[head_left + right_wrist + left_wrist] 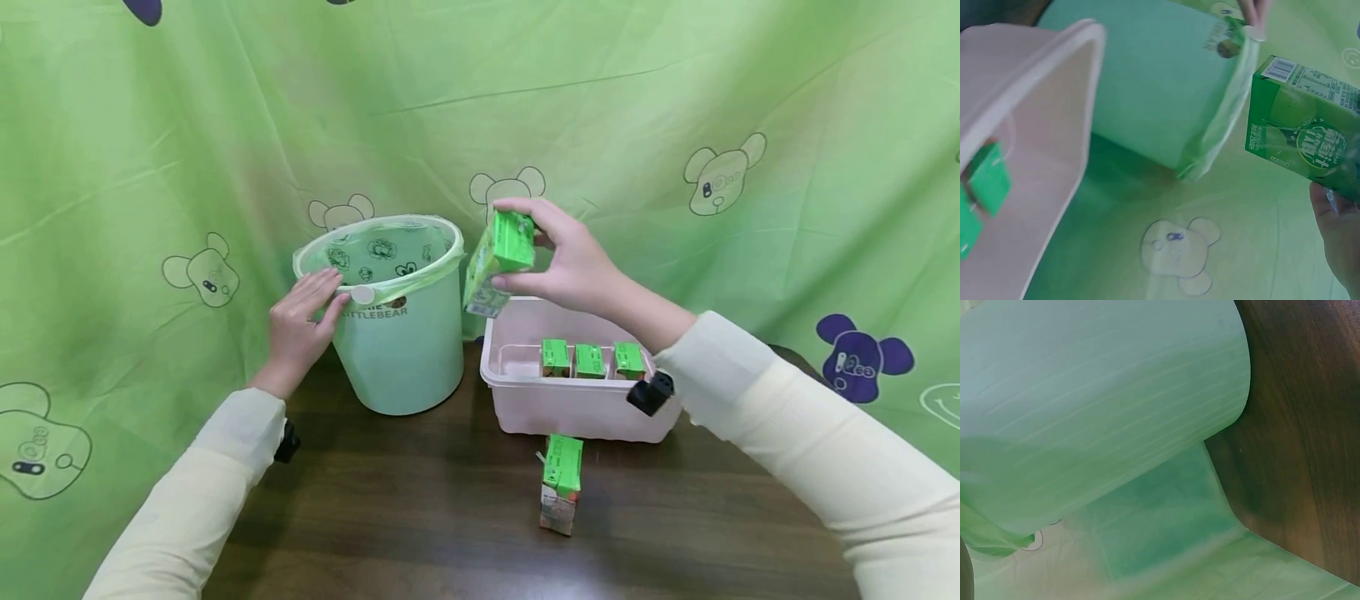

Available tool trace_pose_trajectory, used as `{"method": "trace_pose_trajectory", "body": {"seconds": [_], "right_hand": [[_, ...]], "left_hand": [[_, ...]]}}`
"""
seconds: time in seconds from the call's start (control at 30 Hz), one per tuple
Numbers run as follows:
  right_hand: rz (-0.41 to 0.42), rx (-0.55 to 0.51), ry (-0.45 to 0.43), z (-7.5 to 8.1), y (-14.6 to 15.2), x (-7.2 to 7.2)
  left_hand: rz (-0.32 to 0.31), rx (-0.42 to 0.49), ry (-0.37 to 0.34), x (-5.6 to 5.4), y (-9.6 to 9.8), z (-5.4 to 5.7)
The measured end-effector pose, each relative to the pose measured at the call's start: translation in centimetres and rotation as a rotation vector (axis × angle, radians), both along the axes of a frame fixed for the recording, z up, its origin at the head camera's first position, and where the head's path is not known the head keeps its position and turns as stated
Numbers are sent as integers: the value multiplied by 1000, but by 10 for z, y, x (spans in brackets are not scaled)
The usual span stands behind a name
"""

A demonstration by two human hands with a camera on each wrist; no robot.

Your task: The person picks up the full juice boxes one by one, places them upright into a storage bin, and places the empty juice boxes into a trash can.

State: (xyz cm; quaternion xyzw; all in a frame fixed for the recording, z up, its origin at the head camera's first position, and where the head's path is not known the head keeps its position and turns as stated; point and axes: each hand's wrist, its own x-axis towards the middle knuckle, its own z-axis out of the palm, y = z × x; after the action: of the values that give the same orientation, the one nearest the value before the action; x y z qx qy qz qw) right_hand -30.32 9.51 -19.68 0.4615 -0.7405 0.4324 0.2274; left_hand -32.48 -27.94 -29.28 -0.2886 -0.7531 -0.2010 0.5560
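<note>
My right hand (pixel 573 262) holds a green juice carton (pixel 501 258) tilted in the air, thumb on one side and fingers on the other. In the right wrist view the carton (pixel 1307 125) shows a barcode and white lettering. My left hand (pixel 303 321) rests at the near left rim of a mint-green bin (pixel 401 350), fingers extended over the edge. A thin green liner bag (pixel 438 271) is folded over the bin's rim. The left wrist view shows mostly the bin's side (pixel 1104 406).
Right of the bin, a pale pink plastic box (pixel 585 408) holds three upright green-topped cartons (pixel 589 361). Another carton (pixel 561 483) with a straw stands in front of it on the dark wooden table (pixel 420 508). A green patterned curtain (pixel 600 100) hangs behind.
</note>
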Motion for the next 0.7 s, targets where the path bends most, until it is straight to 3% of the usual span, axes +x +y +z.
{"method": "trace_pose_trajectory", "body": {"seconds": [0.37,0.7], "right_hand": [[-3,-80,-55,36,-44,-16],[-60,-36,-9,48,-87,-36]], "left_hand": [[-4,6,-6,-1,5,2],[11,-13,-28,2,4,3]]}}
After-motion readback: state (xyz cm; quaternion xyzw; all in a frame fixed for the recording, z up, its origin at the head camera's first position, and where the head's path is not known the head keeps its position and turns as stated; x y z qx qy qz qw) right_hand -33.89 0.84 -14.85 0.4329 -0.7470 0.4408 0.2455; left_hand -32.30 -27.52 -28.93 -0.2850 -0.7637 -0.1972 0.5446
